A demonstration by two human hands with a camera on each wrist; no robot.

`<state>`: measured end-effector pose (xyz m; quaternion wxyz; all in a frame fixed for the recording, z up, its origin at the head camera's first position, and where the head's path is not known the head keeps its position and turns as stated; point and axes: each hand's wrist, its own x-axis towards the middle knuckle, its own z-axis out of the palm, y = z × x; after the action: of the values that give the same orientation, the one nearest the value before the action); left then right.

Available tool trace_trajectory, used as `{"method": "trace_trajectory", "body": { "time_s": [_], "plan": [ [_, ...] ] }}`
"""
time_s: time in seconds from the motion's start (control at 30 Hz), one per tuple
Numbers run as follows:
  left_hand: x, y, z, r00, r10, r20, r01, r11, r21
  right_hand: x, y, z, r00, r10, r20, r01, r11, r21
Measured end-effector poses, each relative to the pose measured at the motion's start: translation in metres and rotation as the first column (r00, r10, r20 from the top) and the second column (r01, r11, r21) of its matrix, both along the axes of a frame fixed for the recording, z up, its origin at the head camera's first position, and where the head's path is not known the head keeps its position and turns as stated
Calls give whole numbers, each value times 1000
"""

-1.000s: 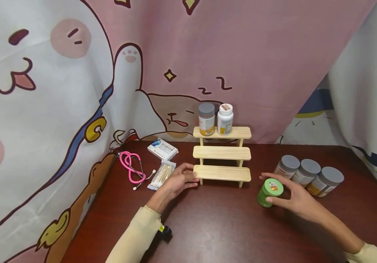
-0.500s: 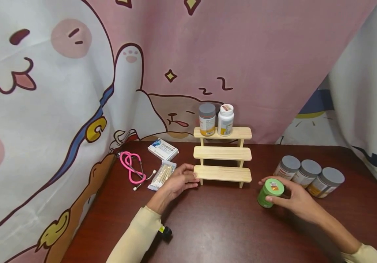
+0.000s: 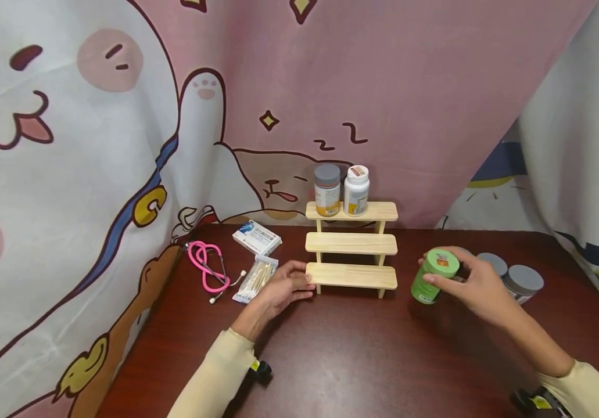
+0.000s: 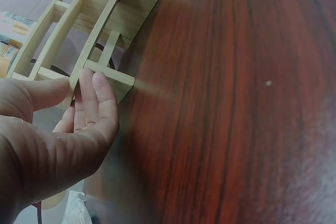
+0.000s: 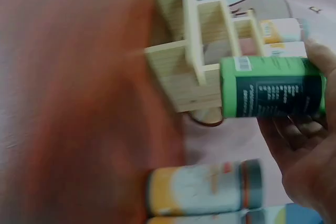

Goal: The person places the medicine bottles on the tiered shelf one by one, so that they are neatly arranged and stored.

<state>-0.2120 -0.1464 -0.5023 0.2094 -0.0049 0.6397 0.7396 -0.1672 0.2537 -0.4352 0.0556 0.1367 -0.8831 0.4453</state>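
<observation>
My right hand [image 3: 479,290] grips a green bottle [image 3: 424,283] with a light green lid, thumb on the near side and fingers behind it. In the right wrist view the bottle [image 5: 273,86] is held off the table, its dark label showing. With my left hand [image 3: 280,289] I pinch the left end of the lowest step of a three-tier wooden display stand [image 3: 351,276]. The left wrist view shows the thumb on one face of the plank and fingers on the other. A grey-lidded bottle [image 3: 327,191] and a white bottle [image 3: 357,191] stand on the top tier.
Grey-lidded bottles [image 3: 523,281] stand at the right, partly behind my right hand. Left of the stand lie a medicine box [image 3: 257,237], a pack of cotton swabs [image 3: 255,280] and a pink stethoscope [image 3: 206,264]. A printed cloth [image 3: 409,104] hangs behind the table.
My right hand has lifted the green bottle from the table and moved it slightly away from me, now covering more of the grey-lidded bottles. The left hand stays on the stand.
</observation>
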Motion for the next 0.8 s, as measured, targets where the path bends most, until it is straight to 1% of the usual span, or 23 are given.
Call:
{"method": "trace_trajectory", "body": {
  "time_s": [0.13, 0.2, 0.33, 0.43, 0.5, 0.6, 0.73, 0.8],
  "plan": [
    [0, 0, -1, 1000, -4, -4, 4, 1000, -4, -11, -6, 23, 996, -79, -43, 78, 996, -33],
    [-1, -1, -1, 1000, -6, -6, 6, 1000, -9, -18, -9, 35, 993, -96, -66, 94, 995, -30],
    [0, -2, -1, 1000, -10, -4, 10, 1000, -14, -37, -16, 55, 993, -82, -84, 77, 996, -53],
    [0, -3, 0, 1000, -10, -5, 10, 1000, -13, -52, -23, 66, 992, -82, -96, 76, 995, -69],
    [1, -3, 0, 1000, -7, -7, 7, 1000, -12, -62, -29, 71, 990, -87, -111, 80, 995, -61],
    [1, -3, 0, 1000, -6, -8, 6, 1000, -10, -75, -38, 78, 991, -64, -118, 59, 997, -49],
    [0, -3, -2, 1000, -14, -10, 14, 1000, -7, -92, -48, 87, 988, -33, -152, 29, 999, -29],
    [-1, -3, -3, 1000, -15, -9, 15, 1000, -6, -99, -52, 91, 985, -33, -170, 31, 999, -13]
  ]
}}
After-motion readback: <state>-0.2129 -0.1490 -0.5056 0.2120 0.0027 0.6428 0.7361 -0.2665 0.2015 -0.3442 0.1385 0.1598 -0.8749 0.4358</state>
